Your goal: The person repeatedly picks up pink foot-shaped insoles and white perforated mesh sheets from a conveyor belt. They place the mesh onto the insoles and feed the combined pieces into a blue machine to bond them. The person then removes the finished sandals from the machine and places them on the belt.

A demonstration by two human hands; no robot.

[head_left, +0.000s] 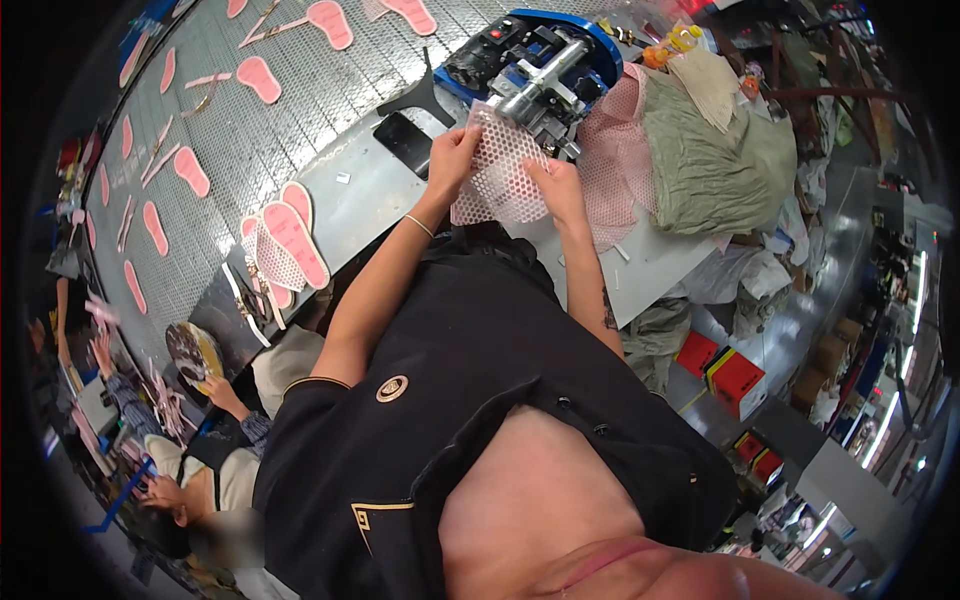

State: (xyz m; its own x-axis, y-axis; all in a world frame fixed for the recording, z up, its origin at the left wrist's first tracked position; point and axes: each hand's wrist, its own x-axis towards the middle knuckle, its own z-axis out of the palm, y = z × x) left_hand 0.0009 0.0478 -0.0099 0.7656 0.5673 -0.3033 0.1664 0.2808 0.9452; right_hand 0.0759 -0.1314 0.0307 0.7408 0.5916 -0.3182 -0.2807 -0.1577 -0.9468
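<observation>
In front of the machine, a pale pink mesh sheet (pixel 502 180) with a honeycomb pattern is stretched between my hands. My left hand (pixel 455 158) pinches its left edge. The thumb and fingers of my right hand (pixel 560 190) close on its right side. Just beyond the sheet stands a machine (pixel 535 80) with a metal shaft and a blue rim. To the left of my left hand lies a black phone (pixel 404 143). More pink mesh (pixel 612 150) is heaped right of the machine, partly under a greenish-grey cloth (pixel 700 150).
A perforated metal work surface (pixel 330 110) at the left carries several pink insoles (pixel 192 172) and straps. A stack of pink insoles (pixel 295 235) sits near its edge. Another person (pixel 205 465) works at the lower left. Red boxes (pixel 722 372) stand on the floor at right.
</observation>
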